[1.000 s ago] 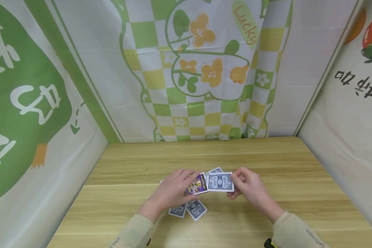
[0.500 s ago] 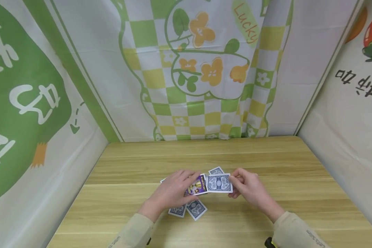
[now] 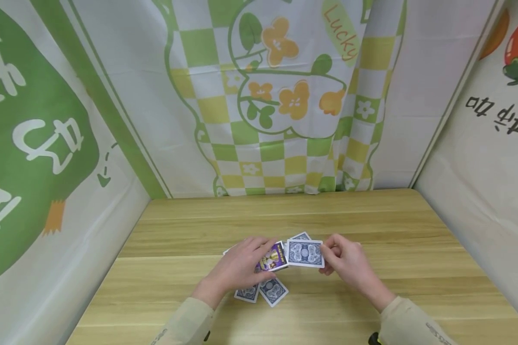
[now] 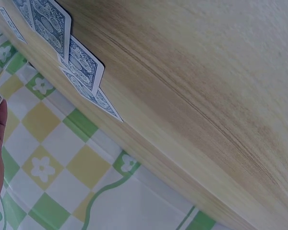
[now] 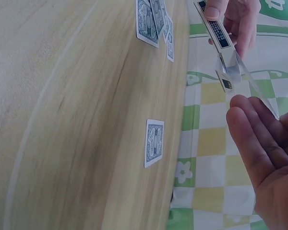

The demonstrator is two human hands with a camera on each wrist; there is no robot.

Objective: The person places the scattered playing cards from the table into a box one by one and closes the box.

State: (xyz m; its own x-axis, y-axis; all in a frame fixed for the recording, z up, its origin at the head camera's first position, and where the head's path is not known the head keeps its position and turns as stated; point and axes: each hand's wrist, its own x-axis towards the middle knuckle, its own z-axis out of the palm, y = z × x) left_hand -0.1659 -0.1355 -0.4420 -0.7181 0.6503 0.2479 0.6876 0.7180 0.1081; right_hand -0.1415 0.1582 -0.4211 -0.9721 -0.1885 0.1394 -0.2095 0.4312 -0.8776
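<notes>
My left hand grips a purple card box, its fingers over the top and thumb along the near side. My right hand pinches the right end of a blue-backed playing card held beside the box's right end. In the right wrist view, the box is raised above the table with its flap end toward the right hand. The held card appears edge-on there. Whether its left end is inside the box, I cannot tell.
Several blue-backed cards lie on the wooden table, among them a card in front of the left hand and a lone card behind the held one. More cards overlap near the left hand. A checkered curtain hangs behind.
The held card has shifted slightly left toward the box with my right hand, and its far edge has risen a little in the last half second. My left hand stays nearly still.
</notes>
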